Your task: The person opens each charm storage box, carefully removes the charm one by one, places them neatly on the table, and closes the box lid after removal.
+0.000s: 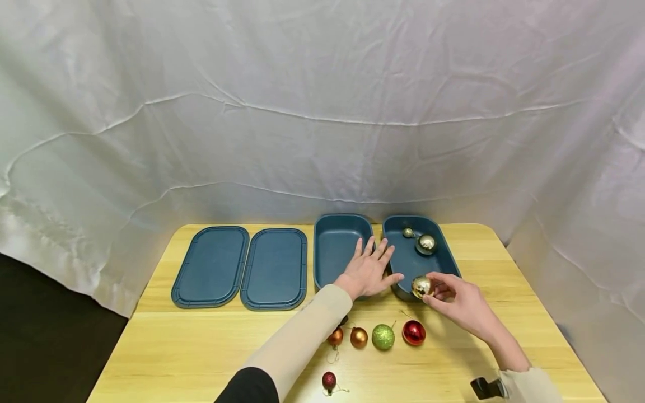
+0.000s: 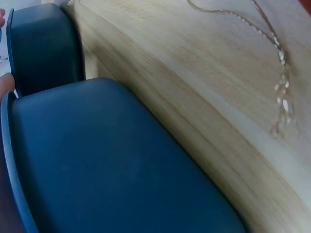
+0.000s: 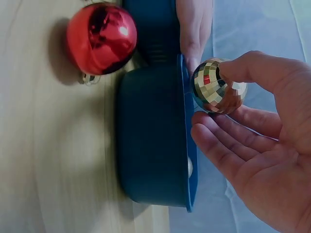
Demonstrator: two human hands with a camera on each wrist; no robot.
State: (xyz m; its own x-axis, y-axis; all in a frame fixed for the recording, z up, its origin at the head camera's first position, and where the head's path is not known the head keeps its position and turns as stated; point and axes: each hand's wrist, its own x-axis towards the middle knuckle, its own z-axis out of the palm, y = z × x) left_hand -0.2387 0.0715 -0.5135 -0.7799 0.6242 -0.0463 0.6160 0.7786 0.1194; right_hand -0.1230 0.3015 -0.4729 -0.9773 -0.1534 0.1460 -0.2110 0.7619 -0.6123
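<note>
- At the right blue bin [image 1: 410,260], the right hand [image 1: 462,305] pinched a gold mirror ball [image 1: 421,286], maybe against dropping it.
- The left hand [image 1: 370,272] spread straight fingers, maybe for steadying.

It seems a curtained-off booth: pale drapes [image 1: 322,157] surround a wooden table [image 1: 176,352].
</note>
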